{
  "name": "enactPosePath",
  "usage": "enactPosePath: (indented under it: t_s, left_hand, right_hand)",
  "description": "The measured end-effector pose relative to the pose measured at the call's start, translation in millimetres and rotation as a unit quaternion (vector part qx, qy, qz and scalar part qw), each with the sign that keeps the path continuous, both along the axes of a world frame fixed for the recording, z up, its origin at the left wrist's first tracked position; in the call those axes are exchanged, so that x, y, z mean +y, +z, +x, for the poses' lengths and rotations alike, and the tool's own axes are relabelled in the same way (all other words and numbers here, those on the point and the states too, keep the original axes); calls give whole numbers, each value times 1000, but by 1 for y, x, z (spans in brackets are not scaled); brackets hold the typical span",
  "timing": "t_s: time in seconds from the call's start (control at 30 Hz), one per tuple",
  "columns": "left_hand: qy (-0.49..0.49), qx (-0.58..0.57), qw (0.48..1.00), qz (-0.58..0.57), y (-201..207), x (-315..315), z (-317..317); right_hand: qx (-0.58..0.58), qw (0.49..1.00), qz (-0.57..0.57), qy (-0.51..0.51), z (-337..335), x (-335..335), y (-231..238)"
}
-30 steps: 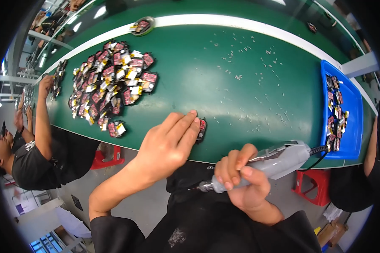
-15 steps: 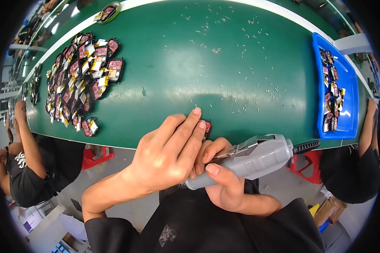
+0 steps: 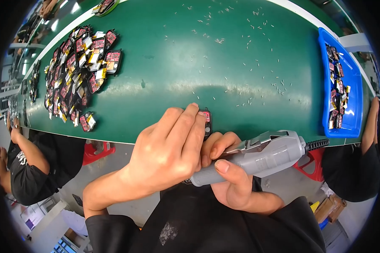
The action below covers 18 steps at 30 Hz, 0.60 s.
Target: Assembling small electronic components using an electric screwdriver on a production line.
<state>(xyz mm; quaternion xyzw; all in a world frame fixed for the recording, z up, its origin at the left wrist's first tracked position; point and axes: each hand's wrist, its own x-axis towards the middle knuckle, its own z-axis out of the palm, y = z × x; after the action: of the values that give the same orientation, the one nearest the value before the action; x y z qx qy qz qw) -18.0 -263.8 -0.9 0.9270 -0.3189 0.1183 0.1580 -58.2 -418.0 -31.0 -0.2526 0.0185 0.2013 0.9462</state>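
Note:
A small black case with a red circuit board (image 3: 207, 119) is at the near edge of the green table, partly covered by fingers. My left hand (image 3: 166, 141) curves over its left side, fingers close together and closed against it; the thumb is hidden. My right hand (image 3: 234, 179) grips a grey electric screwdriver (image 3: 257, 158) slantwise between thumb and palm, with the cord end up to the right. The tool's front end reaches under my left hand, where its tip cannot be seen. The bent fingers of my right hand are close to the case's near end.
Similar cases with white battery packs lie in a pile (image 3: 78, 71) at left. A blue tray (image 3: 352, 114) at right holds several more. Small pale pins (image 3: 245, 63) are scattered over the green table (image 3: 156, 84). A green dish (image 3: 107, 10) stands far left. People (image 3: 46, 164) sit on both sides.
Both hands and the screwdriver have shifted slightly right against the table, and more of the case shows beside my left fingers. The table scene sits a little differently in view.

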Motion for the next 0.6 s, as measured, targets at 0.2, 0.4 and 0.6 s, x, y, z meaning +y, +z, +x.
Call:
enactPosePath:
  t_s: [0.2, 0.4, 0.6]
  left_hand:
    - [5, -73, 997, 36, -8, -4, -7]
    - [19, -36, 999, 35, -6, -3, -9]
    - [18, -13, 999, 24, -5, -3, -16]
  right_hand:
    - [3, 999, -33, 6, 1, -2, 3]
    - [-18, 999, -24, 16, 4, -9, 6]
    - [-185, 980, -76, 0, 53, -46, 47]
